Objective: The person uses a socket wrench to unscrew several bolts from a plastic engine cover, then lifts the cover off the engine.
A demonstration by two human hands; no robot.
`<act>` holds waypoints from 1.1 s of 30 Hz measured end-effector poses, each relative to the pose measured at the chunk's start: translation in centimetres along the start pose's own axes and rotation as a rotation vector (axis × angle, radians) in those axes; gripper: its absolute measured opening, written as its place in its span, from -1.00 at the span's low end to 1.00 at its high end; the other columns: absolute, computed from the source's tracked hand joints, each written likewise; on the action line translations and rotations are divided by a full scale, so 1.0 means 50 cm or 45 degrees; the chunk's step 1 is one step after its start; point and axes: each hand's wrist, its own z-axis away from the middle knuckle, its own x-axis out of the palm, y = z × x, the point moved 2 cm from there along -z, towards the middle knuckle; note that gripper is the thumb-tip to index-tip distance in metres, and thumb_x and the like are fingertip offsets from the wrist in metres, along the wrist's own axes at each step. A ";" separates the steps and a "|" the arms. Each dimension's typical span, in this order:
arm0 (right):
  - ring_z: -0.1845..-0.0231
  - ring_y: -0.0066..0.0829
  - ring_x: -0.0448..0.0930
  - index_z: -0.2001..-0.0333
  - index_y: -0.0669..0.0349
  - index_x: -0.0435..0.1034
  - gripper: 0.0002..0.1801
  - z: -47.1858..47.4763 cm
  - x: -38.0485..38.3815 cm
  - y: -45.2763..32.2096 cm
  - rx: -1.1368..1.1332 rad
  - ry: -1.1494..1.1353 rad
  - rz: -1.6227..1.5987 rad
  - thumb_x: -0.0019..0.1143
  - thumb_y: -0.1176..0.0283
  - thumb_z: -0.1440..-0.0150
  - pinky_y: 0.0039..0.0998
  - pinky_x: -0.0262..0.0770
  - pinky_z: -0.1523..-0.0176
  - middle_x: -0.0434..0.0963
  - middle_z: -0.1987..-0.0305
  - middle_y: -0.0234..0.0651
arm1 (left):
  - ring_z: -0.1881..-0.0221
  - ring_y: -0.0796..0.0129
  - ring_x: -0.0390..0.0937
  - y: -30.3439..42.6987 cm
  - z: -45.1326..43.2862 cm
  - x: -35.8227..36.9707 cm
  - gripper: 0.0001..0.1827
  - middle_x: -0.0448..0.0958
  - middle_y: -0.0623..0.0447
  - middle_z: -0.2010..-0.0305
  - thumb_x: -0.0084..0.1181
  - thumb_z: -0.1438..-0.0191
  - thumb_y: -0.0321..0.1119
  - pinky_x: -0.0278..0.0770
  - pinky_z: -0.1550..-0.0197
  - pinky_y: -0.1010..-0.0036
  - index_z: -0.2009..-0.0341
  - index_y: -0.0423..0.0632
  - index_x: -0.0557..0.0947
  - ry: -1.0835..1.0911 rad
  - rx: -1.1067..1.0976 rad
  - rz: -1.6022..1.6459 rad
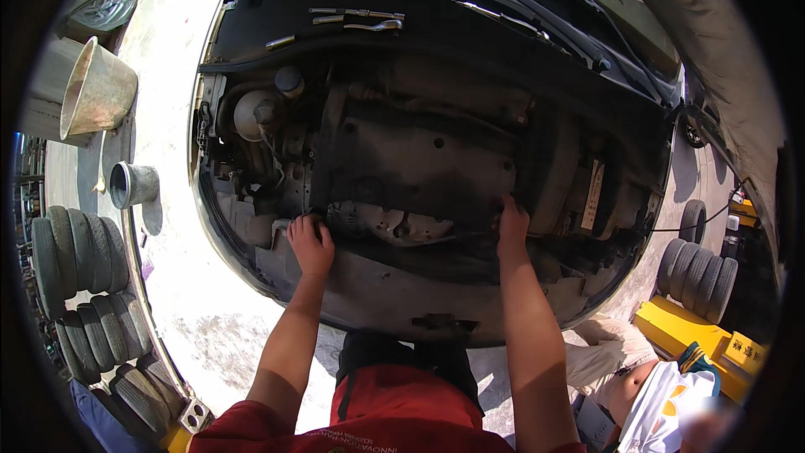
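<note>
Under a raised car bonnet, a dark engine cover (pixel 409 157) spans the middle of the engine bay. My left hand (pixel 311 244) has its fingers curled over the cover's front left corner. At the opposite front corner, my right hand (pixel 512 223) grips the cover's edge with the thumb on top; shadow hides its other fingertips. A metal heat shield (pixel 405 224) shows between my hands, beyond the front panel (pixel 402 292). Left of the cover are a pale round reservoir (pixel 253 115) and a black cap (pixel 289 80).
A ratchet (pixel 377 26), an extension bar (pixel 358 13) and a socket (pixel 280 43) lie on the cowl. Stacked tyres (pixel 82 251), a bucket (pixel 135 184) and a larger tub (pixel 100 91) stand left. A person (pixel 648 384) is close by at lower right, beside yellow equipment (pixel 682 327).
</note>
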 end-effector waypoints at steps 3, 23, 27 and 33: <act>0.52 -0.46 0.38 0.17 0.25 0.46 -0.61 -0.019 -0.007 0.007 0.112 -0.003 -0.287 0.21 0.10 -0.25 -0.30 0.35 0.35 0.37 0.48 -0.34 | -0.04 -0.13 0.41 -0.008 0.015 0.018 -0.78 0.49 -0.14 0.14 0.01 -0.11 -0.30 0.24 -0.30 0.00 0.17 -0.10 0.55 -0.019 0.040 -0.063; 0.56 -0.52 0.39 0.15 0.21 0.53 -0.64 -0.030 -0.015 0.006 -0.033 0.087 -0.041 0.33 0.20 -0.09 -0.41 0.31 0.51 0.41 0.51 -0.44 | 0.01 -0.15 0.39 -0.016 0.014 0.016 -0.77 0.45 -0.16 0.17 0.03 -0.01 -0.31 0.27 -0.22 0.00 0.22 -0.11 0.53 -0.047 -0.004 -0.059; 0.54 -0.53 0.44 0.22 0.23 0.57 -0.68 -0.023 -0.017 0.008 -0.085 0.076 -0.026 0.33 0.22 -0.07 -0.40 0.35 0.49 0.45 0.50 -0.43 | -0.02 -0.16 0.38 -0.015 0.014 0.019 -0.77 0.45 -0.17 0.16 0.01 -0.01 -0.30 0.27 -0.22 -0.02 0.23 -0.11 0.52 -0.064 -0.003 -0.085; 0.34 -0.46 0.53 0.09 0.06 0.58 -0.69 -0.079 -0.031 0.079 -0.165 0.147 0.062 0.27 0.21 -0.11 -0.39 0.46 0.34 0.59 0.25 -0.35 | -0.01 -0.14 0.39 -0.013 0.018 0.018 -0.77 0.46 -0.15 0.16 0.00 -0.03 -0.29 0.26 -0.22 -0.02 0.22 -0.08 0.54 -0.067 0.002 -0.074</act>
